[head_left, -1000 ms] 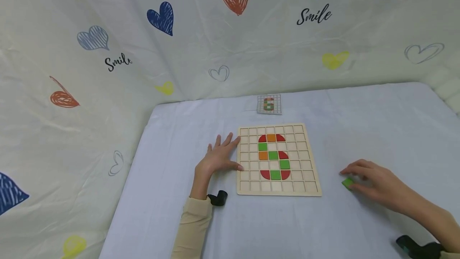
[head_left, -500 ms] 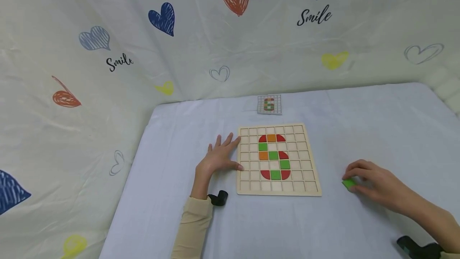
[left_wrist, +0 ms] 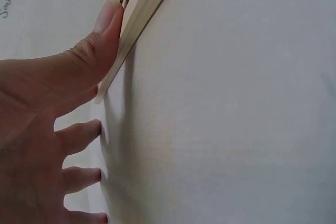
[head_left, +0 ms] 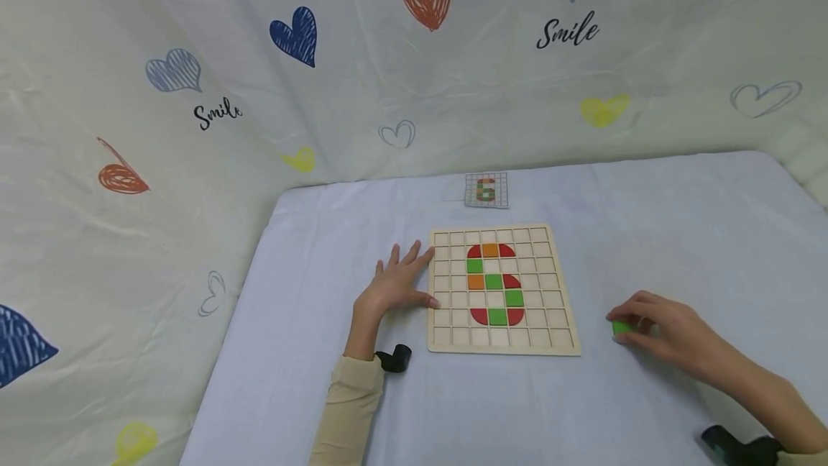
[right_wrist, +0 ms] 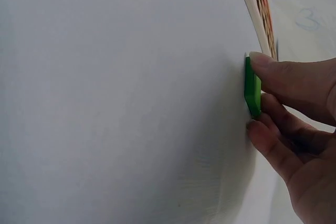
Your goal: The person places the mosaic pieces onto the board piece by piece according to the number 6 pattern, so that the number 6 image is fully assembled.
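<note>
A light wooden grid board (head_left: 446, 340) lies on the table with red, orange and green tiles set in its cells, forming a shape like a 6 with a gap at the left of its lower row. My left hand (head_left: 391, 286) spreads its fingers at the board's left side, the thumb (left_wrist: 107, 19) over the edge and the other fingertips on the cloth. To the right of the board, my right hand (head_left: 666, 326) pinches a green square tile (right_wrist: 253, 87) between thumb and fingers, close over the cloth. The fingers partly hide this tile in the head view.
A small printed card (head_left: 486, 190) with a matching coloured grid pattern lies behind the board. White cloth (head_left: 517, 408) covers the table, and a heart-printed curtain (head_left: 362, 78) hangs behind and to the left. Both wrists wear black camera mounts (head_left: 396, 358).
My right hand has closed its fingers about the green tile, turned it and shifted slightly left with it. The left hand and board stay in place.
</note>
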Demonstrator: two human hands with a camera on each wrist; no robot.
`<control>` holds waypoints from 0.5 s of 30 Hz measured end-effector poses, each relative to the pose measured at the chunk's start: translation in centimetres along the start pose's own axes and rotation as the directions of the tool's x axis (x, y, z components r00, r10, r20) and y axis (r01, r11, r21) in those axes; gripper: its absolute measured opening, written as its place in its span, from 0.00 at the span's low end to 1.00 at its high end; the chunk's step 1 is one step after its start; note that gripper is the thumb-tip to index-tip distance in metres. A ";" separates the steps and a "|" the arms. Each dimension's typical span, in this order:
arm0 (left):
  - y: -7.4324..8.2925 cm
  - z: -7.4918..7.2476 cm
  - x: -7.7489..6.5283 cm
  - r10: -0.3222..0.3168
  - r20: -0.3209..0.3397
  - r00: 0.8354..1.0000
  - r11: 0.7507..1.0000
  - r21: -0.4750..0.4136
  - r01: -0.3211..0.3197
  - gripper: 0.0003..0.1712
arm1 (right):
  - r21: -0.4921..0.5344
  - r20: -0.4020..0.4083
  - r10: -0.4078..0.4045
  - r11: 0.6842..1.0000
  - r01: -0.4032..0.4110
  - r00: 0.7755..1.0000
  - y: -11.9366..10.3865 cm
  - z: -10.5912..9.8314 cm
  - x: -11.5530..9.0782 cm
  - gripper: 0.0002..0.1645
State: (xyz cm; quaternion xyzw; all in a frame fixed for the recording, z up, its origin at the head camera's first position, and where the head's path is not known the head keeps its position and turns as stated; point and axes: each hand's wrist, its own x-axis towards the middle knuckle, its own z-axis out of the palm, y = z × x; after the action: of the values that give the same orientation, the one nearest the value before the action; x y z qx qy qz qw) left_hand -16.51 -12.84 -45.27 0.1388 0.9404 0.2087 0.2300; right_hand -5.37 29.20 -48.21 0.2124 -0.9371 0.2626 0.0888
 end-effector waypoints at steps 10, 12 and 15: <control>0.0 0.0 -0.1 -0.002 0.000 1.000 1.000 -0.002 0.002 0.61 | -0.003 0.020 0.031 1.000 -0.031 0.999 -0.2 0.3 -0.1 0.23; 0.1 0.0 -0.2 0.002 -0.003 1.000 1.000 -0.001 -0.002 0.61 | 0.009 0.022 0.034 0.999 -0.034 0.999 -0.3 0.3 -0.1 0.24; 0.1 0.0 -0.3 0.009 -0.007 1.000 1.000 -0.002 -0.009 0.61 | 0.028 0.025 0.034 0.999 -0.034 0.999 -0.5 0.3 0.0 0.25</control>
State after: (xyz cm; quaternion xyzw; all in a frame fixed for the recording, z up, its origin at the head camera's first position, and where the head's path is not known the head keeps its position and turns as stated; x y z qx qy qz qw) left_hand -16.26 -12.87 -45.14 0.1418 0.9404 0.2111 0.2258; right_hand -5.18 28.70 -48.24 0.2009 -0.9376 0.2749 0.0699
